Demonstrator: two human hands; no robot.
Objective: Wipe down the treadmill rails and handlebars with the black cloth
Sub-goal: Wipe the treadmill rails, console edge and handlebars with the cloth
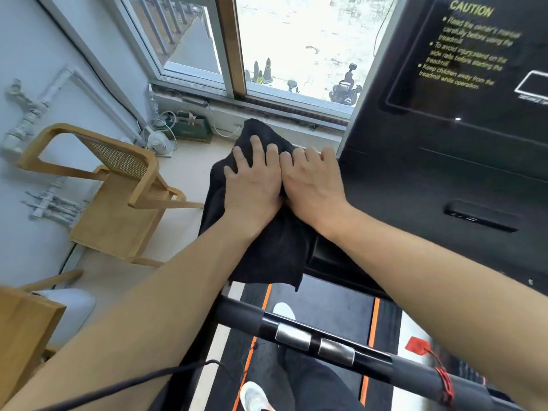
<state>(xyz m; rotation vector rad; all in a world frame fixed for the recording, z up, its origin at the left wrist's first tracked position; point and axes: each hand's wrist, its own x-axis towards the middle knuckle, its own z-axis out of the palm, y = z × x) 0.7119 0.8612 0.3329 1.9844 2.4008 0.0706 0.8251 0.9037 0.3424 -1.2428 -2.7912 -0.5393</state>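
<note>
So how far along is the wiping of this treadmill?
Done: cannot tell, no surface looks plainly cleaner. In hand: the left hand and right hand press the black cloth over a part beside the console. Probably left: the handlebar with silver sensors nearest the camera, which no hand touches now.

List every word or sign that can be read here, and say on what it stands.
All on the treadmill console:
"CAUTION"
"Read the owner's manual carefully before using the treadmill"
"To avoid injury, stand on the side rails before starting the treadmill"
"Keep children away from the treadmill while operation"
Print under the white frame: too blurred.
</note>
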